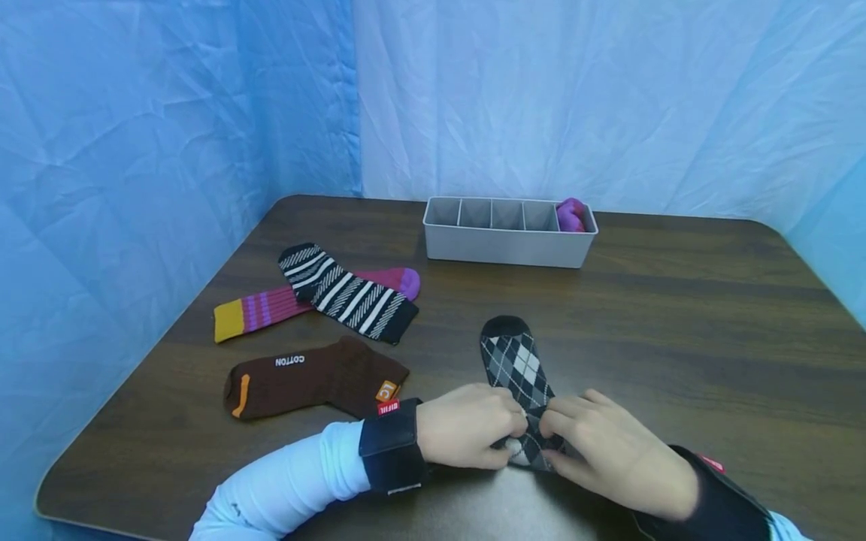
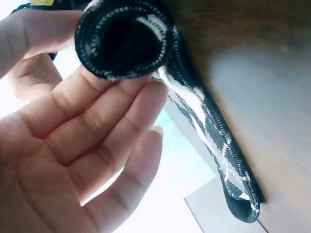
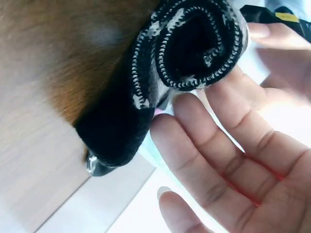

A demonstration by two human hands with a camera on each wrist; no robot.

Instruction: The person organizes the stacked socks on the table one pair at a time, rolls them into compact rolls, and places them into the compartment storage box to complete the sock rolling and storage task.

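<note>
A black, grey and white argyle sock [image 1: 516,362] lies on the dark wooden table [image 1: 676,338], toe pointing away from me. Its near end is rolled into a tight coil. My left hand [image 1: 504,432] and right hand [image 1: 561,432] meet at that coil, one on each side. In the left wrist view the coil [image 2: 121,39] sits pinched between thumb and fingers [image 2: 112,111] of my left hand. The right wrist view shows the coil's other end [image 3: 199,43] resting on the right hand's fingers [image 3: 228,131], with the thumb at the upper right.
A grey divided organizer [image 1: 501,252] stands at the back, with a rolled purple sock [image 1: 571,216] in its rightmost compartment. To the left lie a black-and-white striped sock [image 1: 348,294], a pink striped sock with a yellow cuff [image 1: 260,309] and a brown sock [image 1: 304,379]. Blue cloth walls surround the table.
</note>
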